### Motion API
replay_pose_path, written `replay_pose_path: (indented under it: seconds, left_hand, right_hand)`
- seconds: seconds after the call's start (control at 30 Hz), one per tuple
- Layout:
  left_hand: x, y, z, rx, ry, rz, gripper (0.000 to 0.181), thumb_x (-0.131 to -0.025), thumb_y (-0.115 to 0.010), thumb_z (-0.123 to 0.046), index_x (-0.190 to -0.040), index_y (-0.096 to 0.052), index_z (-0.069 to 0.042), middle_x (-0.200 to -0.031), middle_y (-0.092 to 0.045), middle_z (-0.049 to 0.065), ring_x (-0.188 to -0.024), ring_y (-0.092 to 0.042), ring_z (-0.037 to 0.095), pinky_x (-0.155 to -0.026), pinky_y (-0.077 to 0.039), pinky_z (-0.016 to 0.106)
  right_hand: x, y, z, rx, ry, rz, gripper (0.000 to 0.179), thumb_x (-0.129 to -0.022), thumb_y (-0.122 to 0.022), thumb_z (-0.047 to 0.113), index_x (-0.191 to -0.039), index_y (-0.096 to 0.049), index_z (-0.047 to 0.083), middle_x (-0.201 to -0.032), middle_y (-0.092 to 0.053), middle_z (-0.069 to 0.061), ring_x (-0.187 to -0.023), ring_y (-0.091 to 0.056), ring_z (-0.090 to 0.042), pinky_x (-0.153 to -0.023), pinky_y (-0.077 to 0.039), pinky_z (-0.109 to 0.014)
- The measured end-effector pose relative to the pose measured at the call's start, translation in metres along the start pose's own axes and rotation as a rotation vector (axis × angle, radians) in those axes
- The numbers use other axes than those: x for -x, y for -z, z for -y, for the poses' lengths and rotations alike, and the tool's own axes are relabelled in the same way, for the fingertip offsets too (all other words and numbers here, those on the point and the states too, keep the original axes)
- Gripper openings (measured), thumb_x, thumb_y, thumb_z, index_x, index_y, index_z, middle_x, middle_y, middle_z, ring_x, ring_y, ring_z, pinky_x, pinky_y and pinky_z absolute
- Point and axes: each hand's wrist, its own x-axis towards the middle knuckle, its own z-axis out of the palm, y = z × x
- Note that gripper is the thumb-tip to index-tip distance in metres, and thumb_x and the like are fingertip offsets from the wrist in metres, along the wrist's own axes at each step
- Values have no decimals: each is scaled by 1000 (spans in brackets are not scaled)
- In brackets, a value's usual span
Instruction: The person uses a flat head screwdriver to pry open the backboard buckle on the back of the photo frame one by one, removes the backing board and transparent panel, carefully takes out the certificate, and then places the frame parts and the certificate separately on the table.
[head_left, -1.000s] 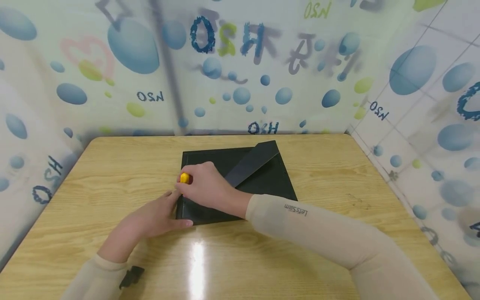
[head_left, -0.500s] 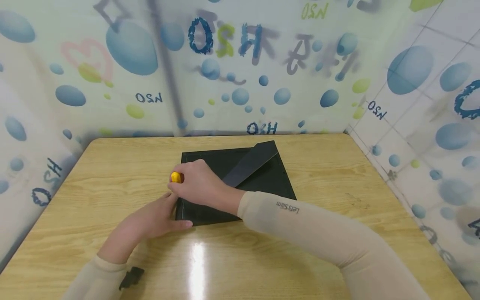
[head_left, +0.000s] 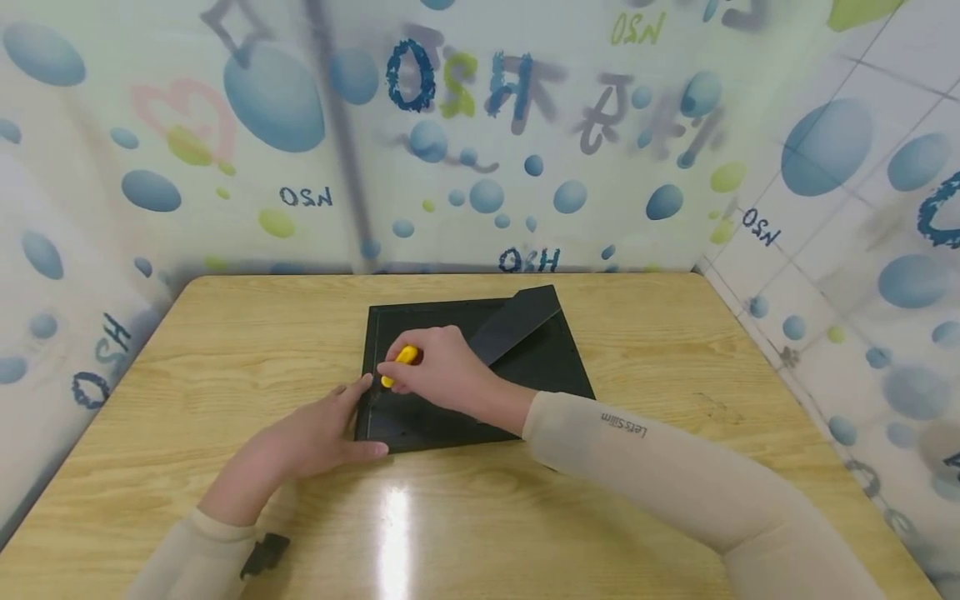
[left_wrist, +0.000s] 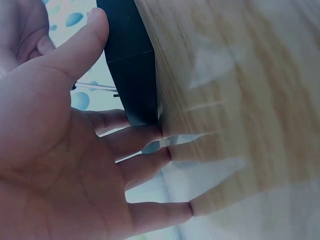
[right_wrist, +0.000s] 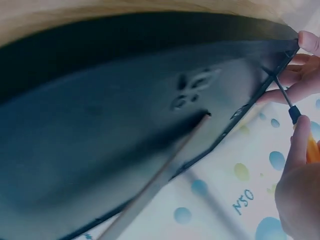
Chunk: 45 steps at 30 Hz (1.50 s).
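My right hand grips a screwdriver by its yellow handle. In the right wrist view, the thin metal shaft of the screwdriver slants to the rim of a black picture frame, its tip right at the edge strip. The frame lies back side up, its black support leg standing out at an angle. My left hand rests spread at the frame's near left corner, thumb along the near edge and a fingertip on the left side. In the left wrist view, the left fingers are straight, with tips down on the table.
The light wooden table has a glossy top and rounded far corners. Behind it and along the sides hang wall coverings printed with bubbles and letters. A small dark object sits beside the left sleeve.
My right hand first shifted slightly left, then came back to the right, over the frame's inner side. The screwdriver handle now leans and shows more of its length. The left hand stays in place.
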Motion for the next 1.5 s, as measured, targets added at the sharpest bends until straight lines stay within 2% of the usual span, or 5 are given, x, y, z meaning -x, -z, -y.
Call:
replay_pose_path:
  seconds: [0.33,0.5,0.73,1.1,1.5]
  left_hand:
    - [-1,1,0,13,-6,0,122,-86,-78,-69,-170,-17,-5,-167,-28,40,-148,-43,58,-115,-42,72]
    - [-2,0,2,11,-21,-9,122,-87,-79,-67,-170,-17,-4,-166,-29,41,-146,-45,58,-115,-43,71]
    - [0,0,2,19,-37,-15,120,-89,-77,-66,-170,-14,-4,-167,-27,40,-148,-43,58,-117,-41,70]
    - [2,1,-1,10,-35,-15,118,-91,-77,-62,-171,-13,-3,-168,-24,41,-150,-38,59,-118,-39,71]
    - [-1,1,0,13,-20,-8,119,-90,-77,-63,-171,-14,-4,-166,-25,43,-150,-39,59,-118,-39,71]
  right_hand:
    - [11,17,-25,57,-58,-16,9,-101,-76,26,-102,-78,17,-95,-81,4,-81,-78,-6,-82,-65,-25]
    - [16,24,-37,78,-84,15,8,-100,-77,26,-100,-76,18,-95,-80,2,-79,-78,-9,-76,-65,-24]
    - [17,39,-47,221,-99,77,10,-102,-74,29,-107,-76,20,-103,-78,-1,-74,-73,-13,-68,-63,-26]
    - [-13,57,-64,198,-132,-52,16,-105,-69,25,-116,-75,14,-109,-75,-9,-76,-70,-17,-66,-63,-27]
    - [-53,45,-63,195,-182,-99,22,-106,-68,28,-122,-73,13,-125,-72,-8,-70,-68,-19,-67,-62,-25]
